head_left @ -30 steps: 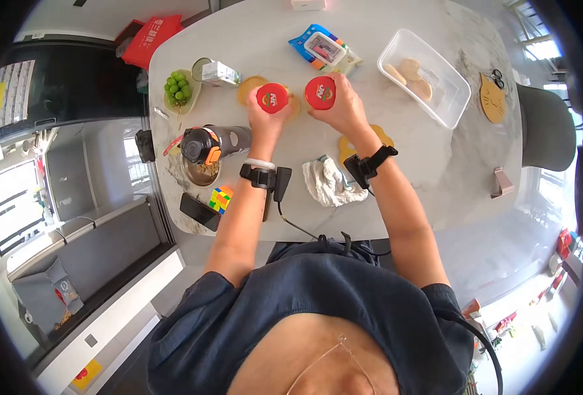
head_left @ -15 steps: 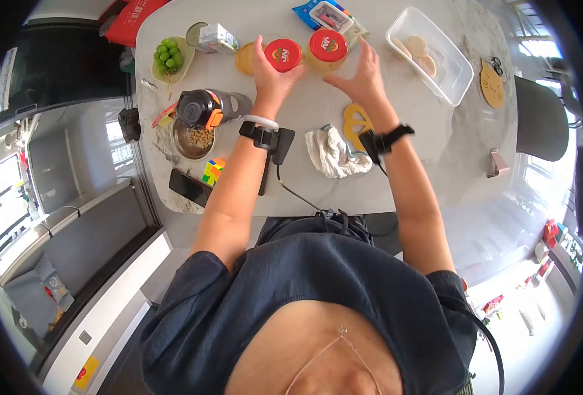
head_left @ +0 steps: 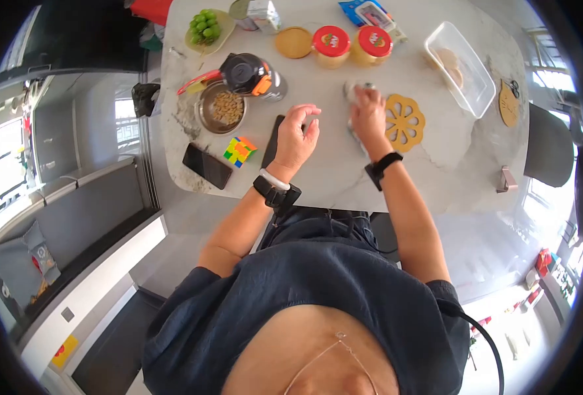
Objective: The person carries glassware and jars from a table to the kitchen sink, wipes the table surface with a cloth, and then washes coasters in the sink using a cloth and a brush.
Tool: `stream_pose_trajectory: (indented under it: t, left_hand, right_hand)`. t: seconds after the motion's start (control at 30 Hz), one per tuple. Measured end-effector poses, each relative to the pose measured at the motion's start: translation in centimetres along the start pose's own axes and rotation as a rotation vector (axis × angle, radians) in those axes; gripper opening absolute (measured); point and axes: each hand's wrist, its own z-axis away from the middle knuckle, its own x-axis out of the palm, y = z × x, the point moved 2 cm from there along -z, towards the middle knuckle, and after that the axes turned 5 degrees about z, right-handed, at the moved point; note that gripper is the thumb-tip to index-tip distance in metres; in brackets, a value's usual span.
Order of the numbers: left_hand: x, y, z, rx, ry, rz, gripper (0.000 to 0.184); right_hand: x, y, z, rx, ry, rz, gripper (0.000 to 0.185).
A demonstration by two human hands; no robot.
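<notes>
My right hand (head_left: 369,122) is closed around a crumpled white cloth (head_left: 352,91), most of it hidden beneath the palm and a little blurred. Beside it lies a yellow flower-shaped trivet (head_left: 406,99). My left hand (head_left: 294,139) hovers over the table with loosely bent fingers, thumb and forefinger apart, holding nothing. A dark flat device (head_left: 273,143) lies partly under that wrist. Farther back, two jars with red lids, a left jar (head_left: 331,45) and a right jar (head_left: 371,46), stand side by side near a round wooden coaster (head_left: 293,43).
Left of my hands are a puzzle cube (head_left: 240,152), a phone (head_left: 207,166), a metal bowl of nuts (head_left: 202,118) and a dark bottle (head_left: 255,76). Green grapes (head_left: 204,27) sit on a plate at the back. A clear plastic container (head_left: 472,89) stands at right.
Both hands have left the red-lidded jars and come back toward my body. My right hand has taken hold of the white cloth. The view has shifted.
</notes>
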Motion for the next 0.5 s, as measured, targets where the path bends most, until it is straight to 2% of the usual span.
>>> stream_pose_trajectory:
  t: [0.07, 0.1, 0.13, 0.17, 0.27, 0.3, 0.43, 0.5]
  left_hand:
    - [-1.5, -0.8, 1.1, -0.198, -0.032, 0.109, 0.024]
    - [-2.3, -1.4, 1.8, -0.203, -0.021, 0.106, 0.024]
    - [-3.1, -1.9, 2.5, -0.161, -0.030, -0.062, 0.026]
    - [-3.7, -2.4, 3.1, -0.118, -0.040, -0.226, 0.029]
    - [-4.5, -3.3, 5.2, -0.103, -0.063, -0.382, 0.034]
    - [-4.5, -3.6, 5.9, -0.125, -0.082, -0.404, 0.037]
    - [-4.5, -4.0, 7.6, -0.195, -0.091, -0.450, 0.046]
    - [-4.7, -3.3, 8.1, -0.173, -0.098, -0.558, 0.064]
  right_hand:
    - [1.1, -0.7, -2.2, 0.045, 0.037, -0.022, 0.041]
    - [1.3, -1.2, -2.8, 0.076, 0.034, -0.020, 0.043]
    - [1.5, -1.8, -3.1, 0.107, 0.030, -0.015, 0.044]
    - [2.2, -2.2, -3.1, 0.000, 0.024, 0.030, 0.047]
    - [3.6, -5.9, -1.8, -0.098, -0.058, 0.080, 0.047]
    - [4.1, -7.2, -1.2, -0.115, -0.130, 0.056, 0.047]
    - [5.1, -9.2, -1.7, -0.204, -0.171, 0.022, 0.047]
    - [5.3, -9.2, -2.5, -0.195, -0.193, 0.010, 0.046]
